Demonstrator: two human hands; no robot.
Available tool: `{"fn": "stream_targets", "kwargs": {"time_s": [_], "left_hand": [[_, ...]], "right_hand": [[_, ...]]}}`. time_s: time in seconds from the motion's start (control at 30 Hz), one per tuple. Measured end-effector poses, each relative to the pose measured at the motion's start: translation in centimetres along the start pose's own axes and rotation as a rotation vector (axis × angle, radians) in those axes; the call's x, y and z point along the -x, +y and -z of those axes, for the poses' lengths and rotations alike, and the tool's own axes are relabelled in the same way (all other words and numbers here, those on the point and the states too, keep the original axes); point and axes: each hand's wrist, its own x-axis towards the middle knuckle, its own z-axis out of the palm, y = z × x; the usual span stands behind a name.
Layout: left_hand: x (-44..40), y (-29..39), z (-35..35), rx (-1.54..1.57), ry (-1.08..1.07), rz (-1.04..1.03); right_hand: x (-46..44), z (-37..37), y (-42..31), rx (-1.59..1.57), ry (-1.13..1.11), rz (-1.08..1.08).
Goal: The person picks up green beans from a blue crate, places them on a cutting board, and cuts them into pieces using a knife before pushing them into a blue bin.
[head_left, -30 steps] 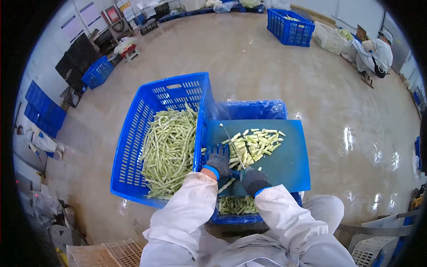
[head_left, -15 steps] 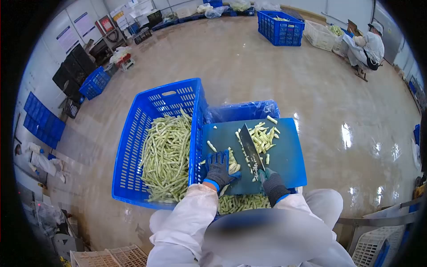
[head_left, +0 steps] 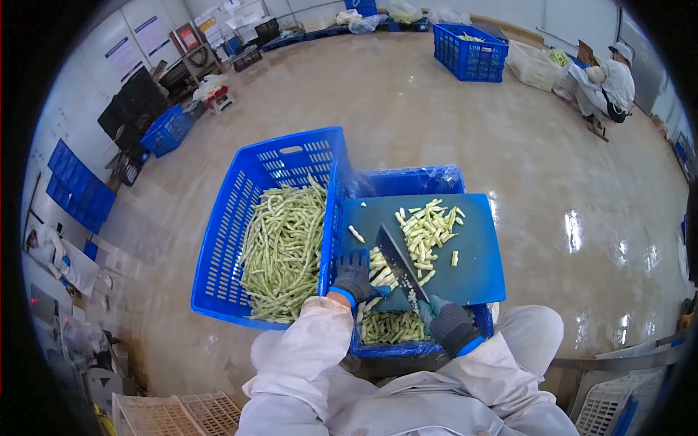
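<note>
My left hand (head_left: pixel 354 276), in a dark grey-blue glove, lies on the left side of the green cutting board (head_left: pixel 472 243). Its fingers point forward, and a small bunch of green beans (head_left: pixel 378 266) is held between fingers and thumb. The gloved right hand (head_left: pixel 445 323) is closed around the handle of a cleaver (head_left: pixel 398 261). The wide blade slants across the board just right of the bunch, with pale bits stuck near its heel. Right of the blade lies a pile of cut bean pieces (head_left: pixel 429 229). The cleaver's handle is mostly hidden in my grip.
A blue crate (head_left: pixel 207 269) of whole beans (head_left: pixel 283 247) stands against the board's left side. Under the board is a blue bin (head_left: pixel 400 350) with beans in it, lined with plastic at the back. A co-worker (head_left: pixel 614 83) sits far right near another blue crate (head_left: pixel 469 54).
The cleaver has shifted left across the board, closer to my left hand. Cut pieces that lay left of the blade are now on its right. The whole view has moved slightly.
</note>
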Motion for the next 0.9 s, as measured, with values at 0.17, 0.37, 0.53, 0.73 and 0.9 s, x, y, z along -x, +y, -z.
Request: {"fn": "stream_targets", "kwargs": {"time_s": [0.17,0.37,0.53,0.73,0.9], "left_hand": [[0.7,-0.4,-1.6,0.115,0.093,-0.044],[1.6,-0.4,-0.2,0.078,0.014,-0.081],[1.4,0.0,0.3,0.101,-0.026,-0.072],[2.2,0.4,-0.4,-0.050,0.051,-0.134],[2.2,1.6,-2.8,0.020,0.229,-0.190]], "right_hand": [[-0.8,-1.9,-1.2,0.173,-0.037,0.044],[-2.2,-2.8,-2.8,0.281,-0.118,-0.020],[-5.4,-4.8,-2.7,0.272,-0.201,-0.076],[-5.6,-5.6,-2.1,0.198,-0.104,-0.045],[-4.3,-4.8,3.0,0.142,0.052,-0.036]]}}
